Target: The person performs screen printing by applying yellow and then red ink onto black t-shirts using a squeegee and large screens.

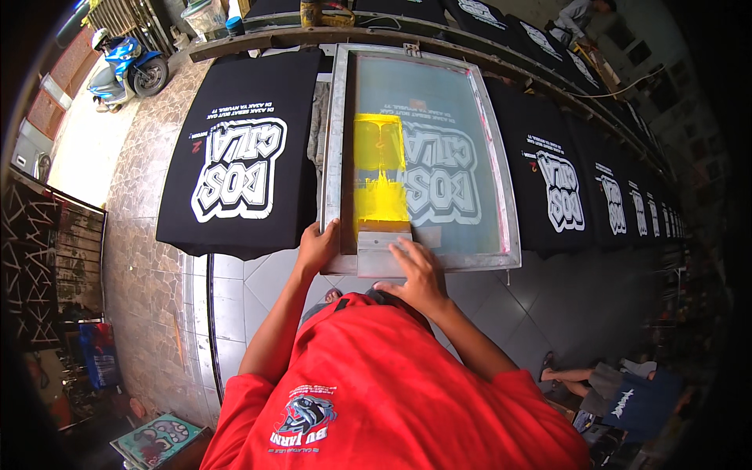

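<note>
Screen frame (334,141) with yellow ink (381,202) inside — left hand (317,249) around its edge, right hand (423,279) wide at squeegee (382,242).

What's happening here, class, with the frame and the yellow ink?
A person's left hand grips the framed screen near its lower left corner. The right hand is open, fingers at the squeegee. Yellow ink covers part of the mesh; black cloth with white print lies to the left.
</note>
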Available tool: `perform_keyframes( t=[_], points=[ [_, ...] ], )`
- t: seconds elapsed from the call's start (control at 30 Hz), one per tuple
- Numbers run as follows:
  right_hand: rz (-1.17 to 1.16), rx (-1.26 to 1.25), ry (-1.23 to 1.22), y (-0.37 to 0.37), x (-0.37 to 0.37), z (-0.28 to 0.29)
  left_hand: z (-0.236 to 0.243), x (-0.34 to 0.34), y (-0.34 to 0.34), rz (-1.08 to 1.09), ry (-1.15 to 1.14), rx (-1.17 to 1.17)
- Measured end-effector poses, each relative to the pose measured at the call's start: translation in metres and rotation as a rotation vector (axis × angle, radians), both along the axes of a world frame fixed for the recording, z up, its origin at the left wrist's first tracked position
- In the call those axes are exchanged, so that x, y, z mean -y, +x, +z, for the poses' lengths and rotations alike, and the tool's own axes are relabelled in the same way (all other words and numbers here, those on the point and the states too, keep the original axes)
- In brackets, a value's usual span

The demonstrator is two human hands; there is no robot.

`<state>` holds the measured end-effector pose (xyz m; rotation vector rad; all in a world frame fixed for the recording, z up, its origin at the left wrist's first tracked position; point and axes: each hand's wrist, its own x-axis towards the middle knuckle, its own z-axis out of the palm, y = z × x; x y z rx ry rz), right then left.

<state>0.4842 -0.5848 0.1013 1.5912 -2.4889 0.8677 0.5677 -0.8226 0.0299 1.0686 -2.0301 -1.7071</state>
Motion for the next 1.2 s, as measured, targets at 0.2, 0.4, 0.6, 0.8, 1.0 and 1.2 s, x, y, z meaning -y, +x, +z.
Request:
perform_keyframes(
  t=[0.2, 0.4, 0.6, 0.8, 1.0, 1.2],
  points=[
    [-1.019, -0.002, 0.069, -0.135, -0.144, -0.007, 0.003, 0.002, 0.004, -0.016, 0.118, 0.066],
    [-1.001, 0.406, 0.003, -0.173, -0.176, -0.036, 0.028, -0.007, 0.002, 0.009, 0.108, 0.014],
    [-1.088, 0.377, -0.069, -0.149, -0.171, -0.009, 0.069, 0.001, 0.025, -0.04, 0.028, 0.075],
    [-1.077, 0.337, -0.098, -0.077, -0.123, 0.007, 0.083, 0.048, 0.093, 0.013, 0.088, 0.031],
    [-1.039, 0.354, -0.197, 0.014, -0.01, -0.001, 0.073, 0.166, 0.185, 0.029, -0.002, -0.024],
    [-0.982, 0.423, -0.208, 0.121, 0.139, -0.015, 0.067, 0.318, 0.305, 0.084, 0.037, 0.098]
  ],
)
